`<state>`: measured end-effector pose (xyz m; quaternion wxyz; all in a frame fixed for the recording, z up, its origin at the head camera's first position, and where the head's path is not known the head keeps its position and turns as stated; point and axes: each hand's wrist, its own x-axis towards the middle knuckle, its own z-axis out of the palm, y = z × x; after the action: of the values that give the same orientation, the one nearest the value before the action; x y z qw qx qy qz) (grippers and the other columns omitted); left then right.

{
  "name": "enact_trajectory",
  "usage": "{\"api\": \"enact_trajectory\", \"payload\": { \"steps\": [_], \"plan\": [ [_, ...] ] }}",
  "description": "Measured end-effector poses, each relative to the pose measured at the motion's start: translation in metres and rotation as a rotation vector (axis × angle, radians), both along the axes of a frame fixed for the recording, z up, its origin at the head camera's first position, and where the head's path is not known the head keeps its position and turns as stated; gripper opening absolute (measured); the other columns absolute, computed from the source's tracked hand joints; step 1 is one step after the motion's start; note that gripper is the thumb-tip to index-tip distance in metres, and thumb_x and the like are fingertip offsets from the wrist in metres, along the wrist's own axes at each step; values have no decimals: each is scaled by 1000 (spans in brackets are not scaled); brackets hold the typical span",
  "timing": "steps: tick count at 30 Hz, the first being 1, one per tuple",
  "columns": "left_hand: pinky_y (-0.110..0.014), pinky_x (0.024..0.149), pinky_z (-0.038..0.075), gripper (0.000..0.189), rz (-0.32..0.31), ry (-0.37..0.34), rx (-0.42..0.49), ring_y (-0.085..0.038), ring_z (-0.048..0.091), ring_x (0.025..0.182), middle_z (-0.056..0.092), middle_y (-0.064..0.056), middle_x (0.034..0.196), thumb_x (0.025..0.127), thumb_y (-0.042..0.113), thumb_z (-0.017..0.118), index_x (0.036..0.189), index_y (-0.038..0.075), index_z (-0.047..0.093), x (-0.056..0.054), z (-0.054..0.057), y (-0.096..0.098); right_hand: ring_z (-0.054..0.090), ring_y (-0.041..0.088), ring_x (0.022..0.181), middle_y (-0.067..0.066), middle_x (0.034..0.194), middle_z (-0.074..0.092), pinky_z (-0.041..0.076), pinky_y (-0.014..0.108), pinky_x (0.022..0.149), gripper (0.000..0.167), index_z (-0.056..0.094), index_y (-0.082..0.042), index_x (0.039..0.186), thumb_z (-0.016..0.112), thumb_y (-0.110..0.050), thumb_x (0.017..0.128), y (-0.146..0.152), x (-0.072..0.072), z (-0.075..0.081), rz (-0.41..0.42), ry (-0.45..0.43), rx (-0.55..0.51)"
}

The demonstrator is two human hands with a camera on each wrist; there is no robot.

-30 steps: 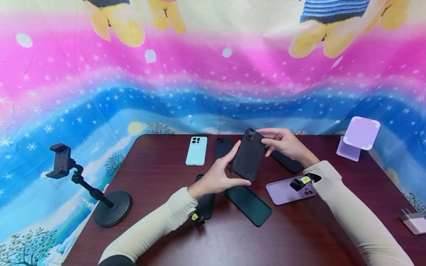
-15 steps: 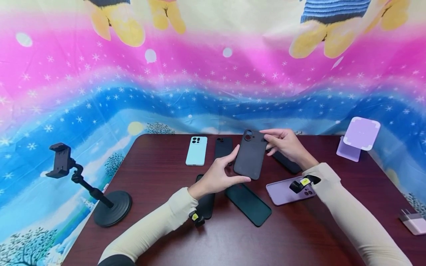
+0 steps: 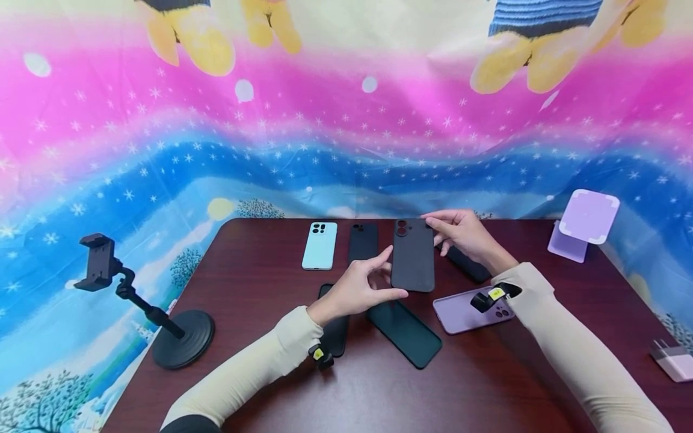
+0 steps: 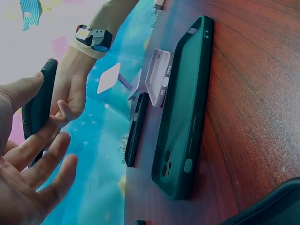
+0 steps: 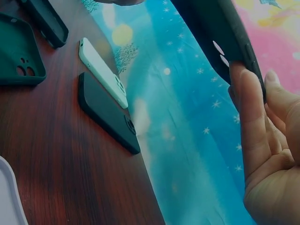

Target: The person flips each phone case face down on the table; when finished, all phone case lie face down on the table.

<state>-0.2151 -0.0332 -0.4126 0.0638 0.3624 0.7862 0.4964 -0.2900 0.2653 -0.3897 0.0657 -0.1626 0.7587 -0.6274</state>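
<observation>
A black phone case (image 3: 413, 258) is held up above the table, its back with two camera holes facing the head view. My left hand (image 3: 357, 285) grips it at the lower left; in the left wrist view the thumb (image 4: 28, 89) lies on one side of the case and fingers on the other. At the upper right corner my right hand (image 3: 465, 234) pinches the case between thumb and forefinger, as the right wrist view also shows. Beneath the hands lies a dark green phone case (image 3: 406, 334), hollow side up.
On the table (image 3: 368, 397) also lie a mint case (image 3: 319, 246), a purple case (image 3: 452, 313) and several dark cases, one (image 3: 364, 240) behind. A black phone holder (image 3: 184, 340) stands left, a purple stand (image 3: 587, 216) right. A plug adapter (image 3: 674, 361) sits near the right edge.
The black case has turned from a tilt to nearly upright and sunk slightly, its top swinging left. Both hands have stayed nearly in place, still holding it.
</observation>
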Motion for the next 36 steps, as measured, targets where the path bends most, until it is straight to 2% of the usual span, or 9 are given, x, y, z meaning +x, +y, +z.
{"api": "enact_trajectory", "payload": {
  "steps": [5,9,13,17,21,24,27,30,36],
  "plan": [
    [-27,80,59,90,42,29,-49,-5,68,92,76,0,112,91,34,80,162,11,29,-1,-1,3,72,16,72,-1,90,72,62,38,61,48,58,-2,144,60,-30,105,0,-1,1,5,-4,103],
    [-29,82,58,89,93,60,-112,-5,65,88,74,3,108,91,39,80,161,12,33,-9,2,7,74,20,73,2,97,76,62,47,67,53,52,-2,149,60,-30,105,0,-5,8,16,38,222],
    [-22,71,52,89,104,70,-187,-6,61,79,73,3,106,91,43,78,161,10,34,-22,-1,13,75,22,72,10,98,78,62,51,69,50,56,-5,147,61,-31,105,1,-16,10,-2,51,320],
    [-19,61,45,88,81,46,-267,-6,56,70,72,1,107,93,44,75,161,7,33,-37,-12,23,76,22,72,14,93,79,61,49,65,47,59,-7,145,62,-31,105,5,-32,1,-38,-15,424],
    [-19,55,42,87,73,33,-368,-8,54,59,72,1,98,95,45,73,161,5,32,-51,-20,32,77,33,80,19,106,78,59,47,63,44,58,-4,143,60,-29,106,4,-47,-8,-51,-58,527],
    [-21,57,45,82,68,53,-454,-9,58,59,72,-1,92,97,44,71,159,4,36,-63,-22,38,76,39,84,26,119,72,57,43,60,42,58,-2,141,59,-26,106,-1,-58,-15,-71,-50,570],
    [-21,66,49,78,66,59,-547,-9,64,69,73,-3,96,98,43,69,157,3,39,-74,-24,46,76,35,80,29,127,68,55,38,58,42,58,-1,141,58,-25,106,-4,-67,-25,-87,-50,619],
    [-22,71,49,73,63,55,-643,-10,66,75,71,-6,95,99,44,68,154,3,44,-81,-28,53,76,28,74,27,120,71,55,37,59,42,57,-1,141,57,-25,107,-5,-72,-36,-82,-60,676],
    [-27,71,51,60,55,70,-760,-14,66,73,70,-7,93,100,44,65,145,5,53,-86,-35,59,74,25,65,16,83,75,55,38,59,41,58,-1,142,57,-23,107,-11,-76,-47,-61,-59,763]
  ]
}}
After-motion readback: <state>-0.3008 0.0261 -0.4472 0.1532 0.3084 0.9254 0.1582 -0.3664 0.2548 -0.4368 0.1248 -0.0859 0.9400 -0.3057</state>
